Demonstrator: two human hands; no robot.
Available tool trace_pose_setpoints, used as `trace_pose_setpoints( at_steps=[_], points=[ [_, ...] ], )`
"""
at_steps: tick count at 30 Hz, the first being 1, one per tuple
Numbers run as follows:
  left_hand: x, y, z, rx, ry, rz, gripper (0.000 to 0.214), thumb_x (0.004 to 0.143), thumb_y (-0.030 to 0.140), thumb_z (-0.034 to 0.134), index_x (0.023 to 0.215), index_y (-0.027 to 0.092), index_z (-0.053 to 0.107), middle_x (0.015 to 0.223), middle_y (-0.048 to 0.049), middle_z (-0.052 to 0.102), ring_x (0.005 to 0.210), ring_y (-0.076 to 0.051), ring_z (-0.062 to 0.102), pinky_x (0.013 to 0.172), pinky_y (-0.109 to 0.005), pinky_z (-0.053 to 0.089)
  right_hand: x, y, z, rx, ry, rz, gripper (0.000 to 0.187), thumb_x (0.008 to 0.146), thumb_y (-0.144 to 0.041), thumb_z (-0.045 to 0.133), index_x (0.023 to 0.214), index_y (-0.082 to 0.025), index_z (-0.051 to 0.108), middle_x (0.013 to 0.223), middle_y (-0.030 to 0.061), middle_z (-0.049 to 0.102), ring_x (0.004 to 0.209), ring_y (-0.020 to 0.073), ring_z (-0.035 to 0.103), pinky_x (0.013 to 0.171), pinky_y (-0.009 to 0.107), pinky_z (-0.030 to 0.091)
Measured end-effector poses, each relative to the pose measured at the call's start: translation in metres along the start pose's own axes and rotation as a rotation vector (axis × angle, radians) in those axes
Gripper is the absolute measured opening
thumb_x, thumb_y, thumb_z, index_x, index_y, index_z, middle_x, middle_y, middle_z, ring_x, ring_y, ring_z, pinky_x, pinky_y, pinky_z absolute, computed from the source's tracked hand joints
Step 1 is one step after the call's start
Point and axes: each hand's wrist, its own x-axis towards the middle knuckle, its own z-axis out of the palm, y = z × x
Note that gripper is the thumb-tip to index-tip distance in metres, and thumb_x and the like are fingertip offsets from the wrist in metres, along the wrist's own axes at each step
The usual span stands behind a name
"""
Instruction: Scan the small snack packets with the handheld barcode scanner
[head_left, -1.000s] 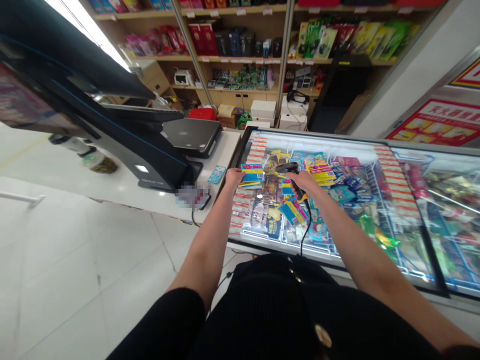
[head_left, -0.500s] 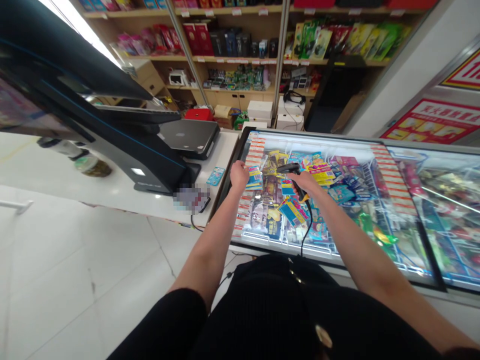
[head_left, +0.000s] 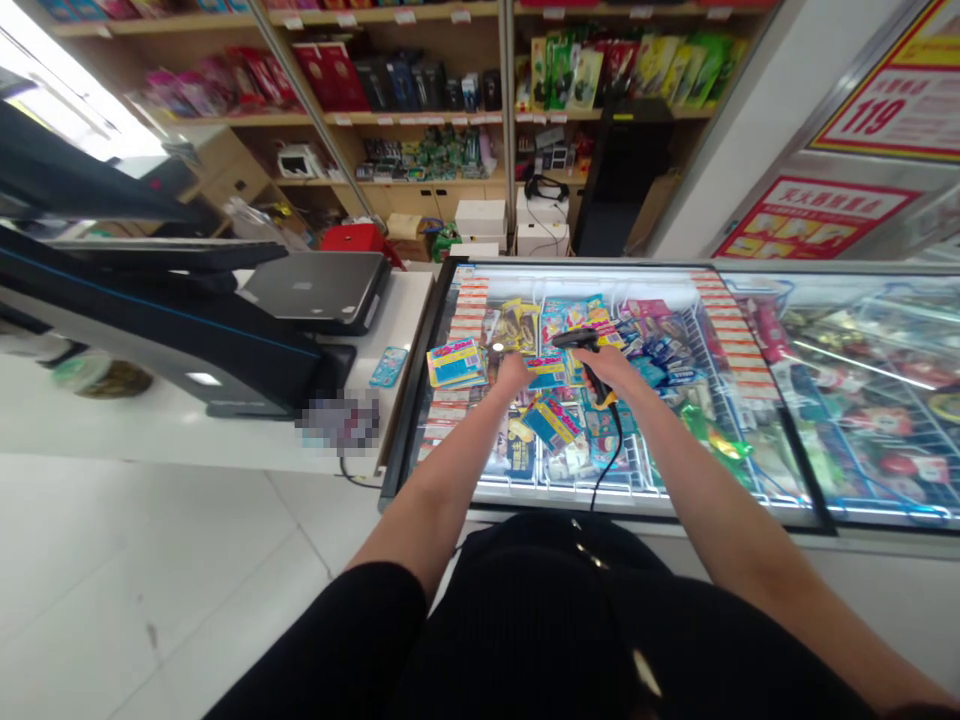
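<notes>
My right hand (head_left: 609,368) is closed around the handle of a black barcode scanner (head_left: 576,339), its head pointing left and its cord hanging toward me. Below the scanner head lies a blue, yellow and pink packet (head_left: 547,372). My left hand (head_left: 514,373) has its curled fingers at that packet's left edge; the fingertips are partly hidden. A small pile of matching packets (head_left: 457,364) rests on the freezer glass left of my left hand. Closer to me, another matching packet (head_left: 553,422) lies tilted on the glass. A yellow and pink packet (head_left: 609,335) shows behind the scanner.
Under the glass of the chest freezer (head_left: 421,400) are several coloured packs. A counter (head_left: 409,310) at the left bears a closed laptop (head_left: 319,285), a blue card (head_left: 388,367) and a dark monitor stand (head_left: 247,360). Stocked shelves (head_left: 420,118) stand behind.
My left hand has moved right, from the pile at the left to the packet under the scanner. The pile now lies free on the glass. The view has shifted right.
</notes>
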Motion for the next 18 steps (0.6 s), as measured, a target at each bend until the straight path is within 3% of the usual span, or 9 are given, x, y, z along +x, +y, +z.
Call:
trace_pose_setpoints(
  at_steps=[4,8,15,18],
  points=[
    [0.002,0.008,0.019,0.031,-0.063,-0.098,0.073,0.061,0.034,0.076,0.124,0.013,0.044,0.127,-0.0204,0.045,0.108,-0.028,0.055,0.085,-0.030,0.043,0.008,0.009,-0.013,0.003,0.017,0.015,0.027,0.081,-0.035,0.059,0.065,-0.017,0.049,0.045,0.0005,0.051,0.036,0.0124,0.048,0.039,0.024,0.042],
    [0.001,0.014,0.026,0.059,-0.068,-0.134,0.092,0.055,0.037,0.081,0.131,0.018,0.032,0.129,-0.0191,0.038,0.114,-0.032,0.051,0.087,-0.033,0.043,0.018,0.019,-0.024,-0.019,-0.001,0.008,0.030,0.080,-0.039,0.060,0.062,-0.017,0.048,0.047,0.0018,0.052,0.037,0.0131,0.049,0.040,0.025,0.043],
    [0.002,0.013,0.028,0.042,0.040,-0.123,0.086,0.046,0.031,0.086,0.117,0.017,0.039,0.124,-0.0199,0.042,0.113,-0.035,0.048,0.086,-0.036,0.040,0.022,0.025,-0.033,0.009,-0.015,0.022,0.026,0.080,-0.036,0.059,0.066,-0.017,0.049,0.047,0.0016,0.053,0.039,0.0139,0.051,0.042,0.026,0.045],
    [0.007,0.008,0.029,-0.075,0.076,-0.126,0.072,0.054,0.022,0.082,0.113,0.019,0.040,0.110,-0.0148,0.055,0.104,-0.030,0.056,0.082,-0.034,0.041,0.022,0.024,-0.032,0.011,-0.029,0.019,0.026,0.080,-0.037,0.059,0.066,-0.017,0.050,0.047,0.0014,0.053,0.038,0.0138,0.050,0.041,0.026,0.045]
  ],
)
